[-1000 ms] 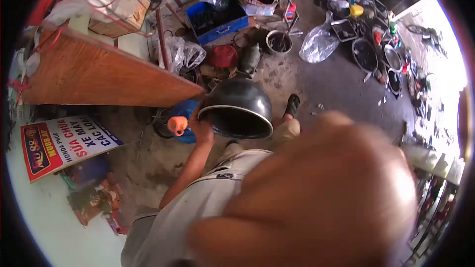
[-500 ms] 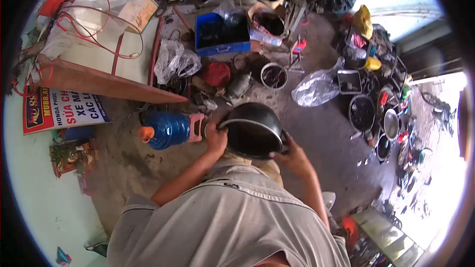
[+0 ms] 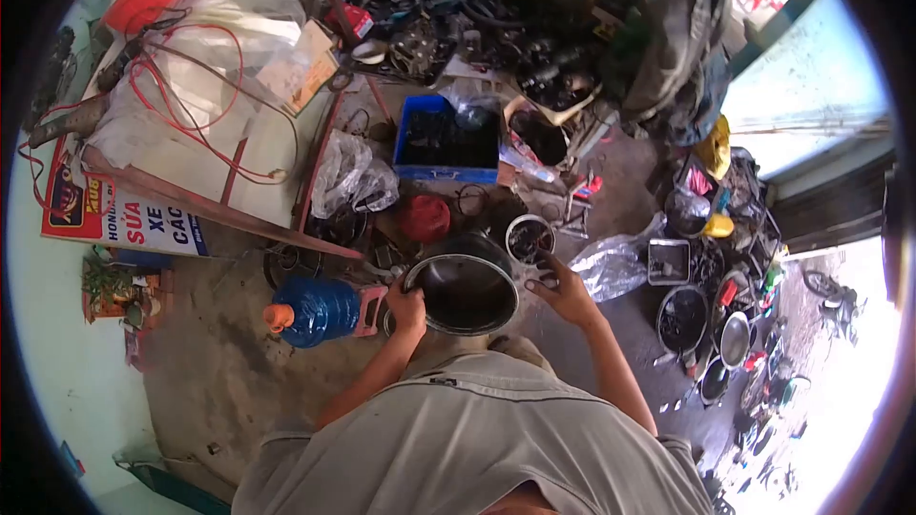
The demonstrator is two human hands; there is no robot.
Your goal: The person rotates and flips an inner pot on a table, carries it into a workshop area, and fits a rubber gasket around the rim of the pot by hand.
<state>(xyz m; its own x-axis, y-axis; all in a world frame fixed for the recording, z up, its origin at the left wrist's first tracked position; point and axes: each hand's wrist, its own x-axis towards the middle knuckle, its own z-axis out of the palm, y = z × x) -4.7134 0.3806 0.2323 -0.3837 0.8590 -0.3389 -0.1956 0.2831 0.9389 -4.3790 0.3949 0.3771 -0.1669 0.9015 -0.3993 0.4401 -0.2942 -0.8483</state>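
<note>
A dark, round metal pot with a pale rim is tilted in front of my body, its open side towards me. My left hand grips the pot's left rim, fingers closed on it. Off the right side of the pot, my right hand is apart from the rim and holds nothing, thumb and fingers spread. Just beyond that hand stands a small round tub with dark contents. A blue water jug with an orange cap is left of my left hand.
Ahead sits a blue tray holding black parts, near a red round object. A wooden-framed table is at the left. To the right lie clear plastic sheeting, a black basin and a metal bowl.
My right hand has let go of the pot's right rim and opened. The pot, still in my left hand, has turned its opening more towards me. My view has tilted upward.
</note>
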